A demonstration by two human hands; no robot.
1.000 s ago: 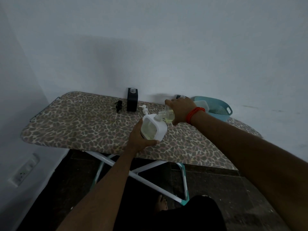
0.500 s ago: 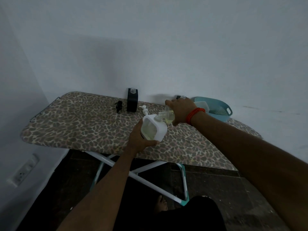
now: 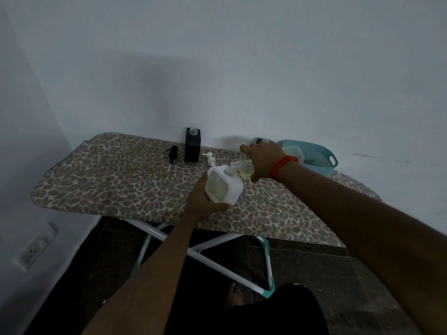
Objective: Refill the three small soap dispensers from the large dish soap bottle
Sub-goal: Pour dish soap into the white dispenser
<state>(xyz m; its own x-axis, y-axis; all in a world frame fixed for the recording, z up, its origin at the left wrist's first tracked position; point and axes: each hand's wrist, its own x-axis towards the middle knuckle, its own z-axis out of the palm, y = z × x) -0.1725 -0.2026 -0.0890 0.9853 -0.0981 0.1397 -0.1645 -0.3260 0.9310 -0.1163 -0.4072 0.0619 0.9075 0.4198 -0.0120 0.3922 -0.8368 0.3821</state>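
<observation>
A plain room in a home.
A leopard-print ironing board [image 3: 116,180] stands against a bare pale wall [image 3: 242,68] on dark floor tiles [image 3: 314,274]; a blue colander [image 3: 323,163] sits at its far right edge.

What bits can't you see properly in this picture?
Head view: the dark item by the wall is mostly hidden behind the right hand.
The large soap bottle: that hand covers its body, so its fill is unclear.
Soap stream into the white dispenser: too small to see.
The left hand: fingers hidden behind the dispenser.
</observation>
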